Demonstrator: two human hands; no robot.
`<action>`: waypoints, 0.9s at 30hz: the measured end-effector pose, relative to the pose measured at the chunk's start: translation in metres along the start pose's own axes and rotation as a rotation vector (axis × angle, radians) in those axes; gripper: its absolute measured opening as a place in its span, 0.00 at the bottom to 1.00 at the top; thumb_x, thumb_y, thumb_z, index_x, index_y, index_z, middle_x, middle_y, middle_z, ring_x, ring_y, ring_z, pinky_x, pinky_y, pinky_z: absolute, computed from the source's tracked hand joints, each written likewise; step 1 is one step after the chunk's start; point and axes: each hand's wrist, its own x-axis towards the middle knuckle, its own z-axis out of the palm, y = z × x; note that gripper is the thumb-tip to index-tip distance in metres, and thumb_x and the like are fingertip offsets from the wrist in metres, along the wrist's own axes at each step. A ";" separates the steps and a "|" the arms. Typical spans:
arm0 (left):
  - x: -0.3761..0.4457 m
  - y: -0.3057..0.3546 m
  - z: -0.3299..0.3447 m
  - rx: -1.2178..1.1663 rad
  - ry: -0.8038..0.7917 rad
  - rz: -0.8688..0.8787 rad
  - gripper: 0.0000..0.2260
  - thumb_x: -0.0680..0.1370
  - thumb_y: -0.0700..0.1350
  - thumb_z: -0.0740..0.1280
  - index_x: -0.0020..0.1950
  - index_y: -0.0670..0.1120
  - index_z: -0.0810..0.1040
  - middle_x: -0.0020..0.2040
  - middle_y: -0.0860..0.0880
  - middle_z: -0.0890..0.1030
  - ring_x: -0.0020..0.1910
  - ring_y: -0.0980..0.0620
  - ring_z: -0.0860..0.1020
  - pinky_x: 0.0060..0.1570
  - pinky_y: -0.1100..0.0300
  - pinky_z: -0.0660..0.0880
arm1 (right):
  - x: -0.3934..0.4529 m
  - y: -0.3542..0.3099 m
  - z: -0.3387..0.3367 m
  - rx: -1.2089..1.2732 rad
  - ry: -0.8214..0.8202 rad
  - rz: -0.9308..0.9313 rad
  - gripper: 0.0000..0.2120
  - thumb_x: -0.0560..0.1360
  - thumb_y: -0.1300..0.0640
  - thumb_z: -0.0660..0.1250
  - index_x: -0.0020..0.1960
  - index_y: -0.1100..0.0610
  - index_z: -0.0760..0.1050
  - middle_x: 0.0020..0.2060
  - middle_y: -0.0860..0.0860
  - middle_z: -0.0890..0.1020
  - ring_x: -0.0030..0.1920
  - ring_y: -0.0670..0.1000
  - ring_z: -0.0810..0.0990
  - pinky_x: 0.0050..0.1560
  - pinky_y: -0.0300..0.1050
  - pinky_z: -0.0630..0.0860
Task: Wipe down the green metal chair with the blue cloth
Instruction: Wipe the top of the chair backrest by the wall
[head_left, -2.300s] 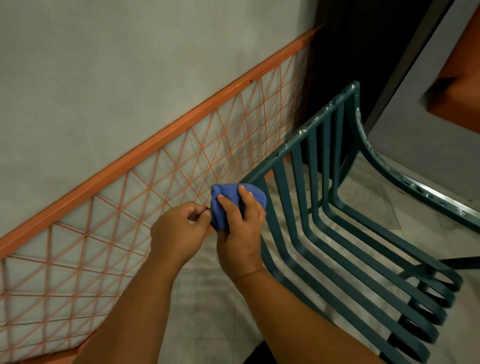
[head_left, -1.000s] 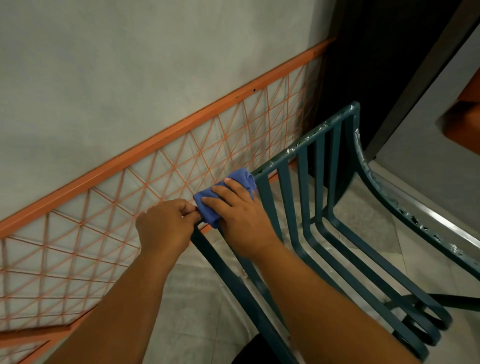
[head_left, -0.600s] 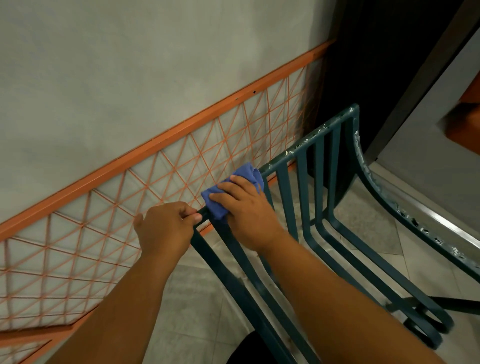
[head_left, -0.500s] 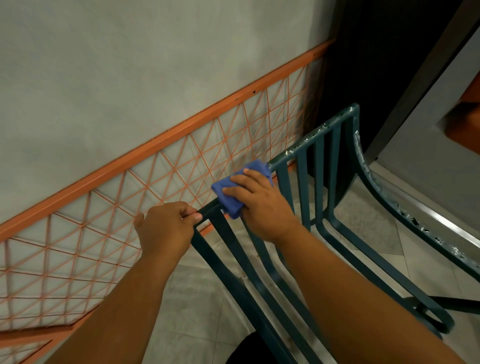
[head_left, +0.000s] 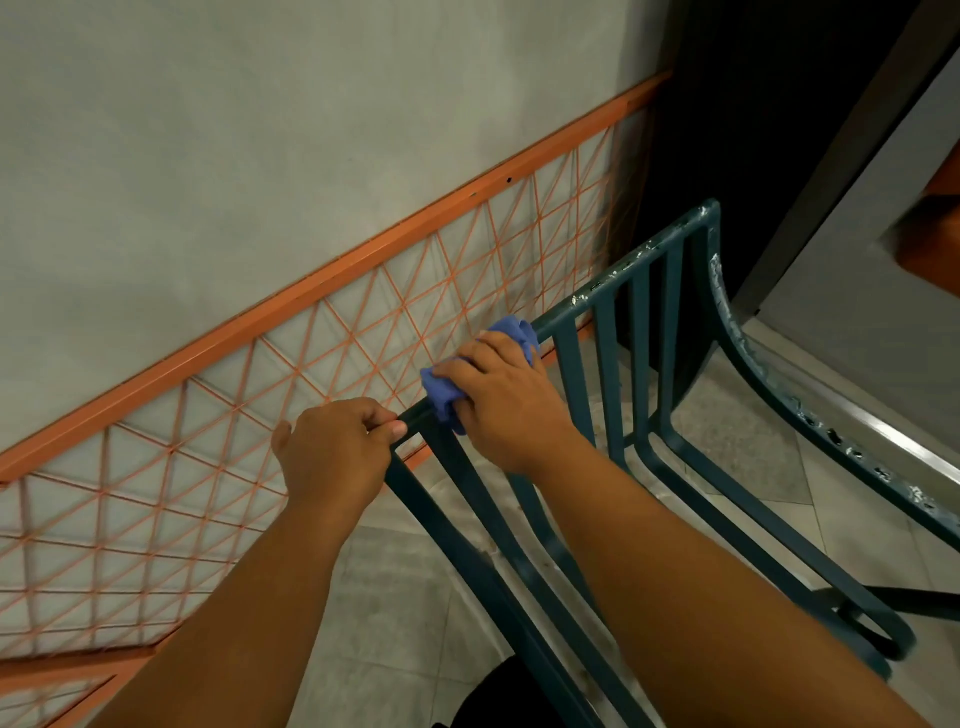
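Observation:
The green metal chair (head_left: 639, 322) stands below me with its slatted back nearest the wall. Its top rail runs diagonally from lower left to upper right. My left hand (head_left: 332, 457) is closed around the near end of that rail. My right hand (head_left: 504, 400) presses the bunched blue cloth (head_left: 441, 395) onto the rail just beyond the left hand; part of the cloth pokes out past the fingers. Chipped paint shows on the rail's far end and on the curved armrest (head_left: 779, 389).
An orange metal frame with a wire lattice (head_left: 363, 332) lines the grey wall right behind the chair back. A dark doorway (head_left: 727, 104) is at the upper right. Grey floor tiles (head_left: 395, 597) lie under the chair.
My right hand with the cloth slid up the top rail away from the left hand, then came back a little toward it. The left hand stayed gripping the rail's end.

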 end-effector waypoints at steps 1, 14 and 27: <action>0.000 0.001 0.000 0.004 0.007 0.000 0.08 0.75 0.53 0.69 0.36 0.59 0.76 0.33 0.61 0.75 0.41 0.56 0.73 0.61 0.41 0.67 | 0.007 -0.010 -0.002 -0.051 0.003 0.066 0.13 0.75 0.51 0.58 0.53 0.53 0.78 0.51 0.52 0.80 0.59 0.58 0.71 0.66 0.57 0.61; 0.002 -0.004 0.005 0.073 0.025 0.023 0.10 0.75 0.51 0.68 0.33 0.57 0.75 0.27 0.58 0.71 0.35 0.53 0.72 0.55 0.41 0.71 | -0.008 -0.036 0.037 0.131 0.211 -0.055 0.08 0.74 0.56 0.67 0.52 0.55 0.80 0.50 0.51 0.81 0.56 0.54 0.74 0.61 0.56 0.69; 0.002 -0.004 0.009 0.028 0.065 0.027 0.04 0.74 0.53 0.70 0.40 0.56 0.82 0.37 0.58 0.80 0.41 0.51 0.78 0.54 0.43 0.72 | -0.013 -0.024 0.026 0.085 0.355 -0.024 0.16 0.72 0.55 0.60 0.56 0.55 0.80 0.55 0.54 0.81 0.57 0.58 0.74 0.52 0.60 0.75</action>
